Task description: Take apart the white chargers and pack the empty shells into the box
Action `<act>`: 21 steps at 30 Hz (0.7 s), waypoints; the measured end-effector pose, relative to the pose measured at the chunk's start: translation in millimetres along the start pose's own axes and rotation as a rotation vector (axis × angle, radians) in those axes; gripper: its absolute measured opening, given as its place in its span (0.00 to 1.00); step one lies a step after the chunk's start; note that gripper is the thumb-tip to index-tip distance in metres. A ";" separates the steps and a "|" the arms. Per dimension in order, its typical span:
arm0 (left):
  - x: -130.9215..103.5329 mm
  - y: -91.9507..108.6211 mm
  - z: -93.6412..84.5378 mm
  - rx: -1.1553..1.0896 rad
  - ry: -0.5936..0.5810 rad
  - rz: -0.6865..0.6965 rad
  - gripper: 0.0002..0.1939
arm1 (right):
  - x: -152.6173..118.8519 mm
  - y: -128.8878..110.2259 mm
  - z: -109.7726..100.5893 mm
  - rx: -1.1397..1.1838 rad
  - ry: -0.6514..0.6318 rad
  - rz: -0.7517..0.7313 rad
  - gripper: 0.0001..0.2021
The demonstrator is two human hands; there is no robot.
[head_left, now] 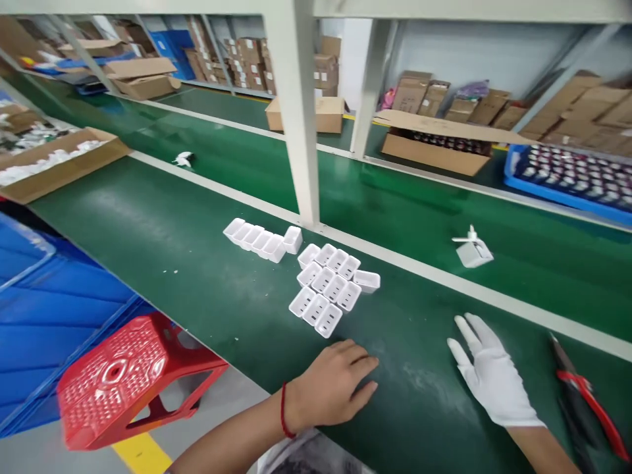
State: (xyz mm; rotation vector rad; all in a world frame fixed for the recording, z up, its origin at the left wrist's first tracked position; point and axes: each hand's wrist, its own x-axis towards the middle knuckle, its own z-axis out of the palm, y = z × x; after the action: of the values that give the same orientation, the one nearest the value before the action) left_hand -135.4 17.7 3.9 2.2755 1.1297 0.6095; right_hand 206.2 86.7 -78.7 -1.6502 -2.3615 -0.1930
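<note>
My left hand (336,382), bare with a red cord at the wrist, rests over the green bench top with its fingers apart and nothing held. Just beyond it, a cluster of small white plastic trays (330,280) lies in rows, with slots in their floors. A row of similar white trays (254,239) sits farther left. My right hand (488,368), in a white glove, has its fingers extended and holds nothing. Red-handled pliers (582,388) lie to its right. Beyond the glove, a white box-shaped part (473,250) with a thin cross piece stands on the far green strip.
A white post (296,131) rises from the bench's pale divider strip. An open carton (64,164) of white parts stands at left. Across, a blue tray (573,181) and a carton (434,150) hold many small parts. A red stool (118,375) is below left.
</note>
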 end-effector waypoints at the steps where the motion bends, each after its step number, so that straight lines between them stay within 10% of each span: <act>1: 1.3 1.6 2.0 0.046 0.036 0.026 0.14 | -4.7 -1.7 -1.8 -0.011 0.004 0.023 0.26; 6: -0.7 -3.3 -7.1 0.379 0.382 -0.042 0.10 | -8.7 -7.3 -10.9 -0.038 0.045 0.058 0.23; 14: -8.2 -30.1 -22.8 0.776 0.300 -0.162 0.14 | 0.4 -14.9 -18.9 0.060 0.021 0.107 0.22; 18: 9.6 -10.8 -14.0 0.637 0.410 0.066 0.16 | 1.2 -26.1 -35.5 0.110 -0.027 0.134 0.20; 21: 29.9 1.3 1.9 0.354 0.173 0.332 0.17 | -13.5 -36.0 -49.9 0.052 -0.093 0.177 0.20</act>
State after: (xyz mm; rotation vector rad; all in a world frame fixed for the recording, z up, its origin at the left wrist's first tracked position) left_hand -117.1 41.1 8.1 2.7934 1.0077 0.7984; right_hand 183.4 49.3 -33.3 -1.8676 -2.2482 -0.0217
